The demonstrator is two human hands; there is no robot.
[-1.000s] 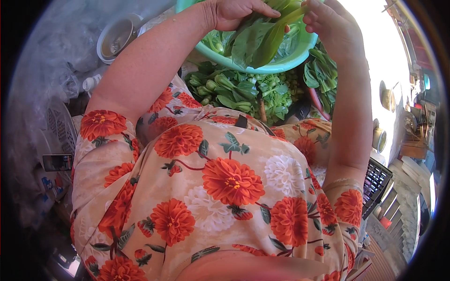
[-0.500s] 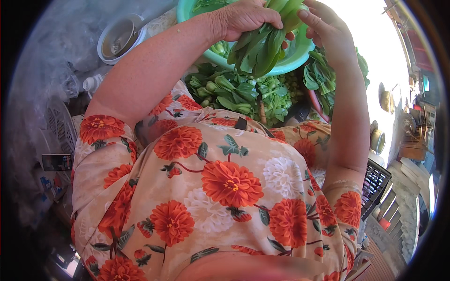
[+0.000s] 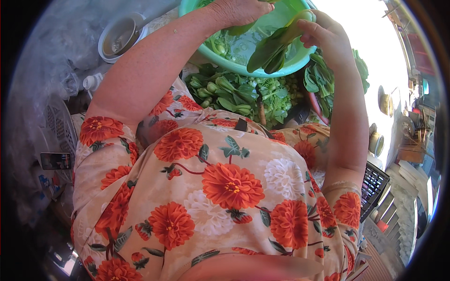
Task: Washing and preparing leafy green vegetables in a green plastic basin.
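Over the light green basin (image 3: 281,70) my right hand (image 3: 323,30) pinches a head of bok choy (image 3: 276,47) near its pale stem, and the dark leaves hang down toward the water. To its left, my left hand (image 3: 236,11) is closed, partly cut off by the top edge. Green bok choy leaves (image 3: 241,29) show beneath its palm and seem to be in its grip. Water and more greens (image 3: 218,44) lie in the basin. Just below it, nearer my lap, is a heap of bok choy (image 3: 225,91) with light green trimmings (image 3: 276,98).
More leafy greens (image 3: 321,77) lie right of the basin. A white bowl (image 3: 107,44) and clear plastic (image 3: 51,56) are at the left, with a phone (image 3: 55,161) lower down. A black crate (image 3: 373,187) stands by my right elbow. Metal pots (image 3: 376,140) lie farther right.
My hands have moved apart. The bunch of bok choy that both were on is separated: one head stays in my right hand, while my left has shifted slightly up and away.
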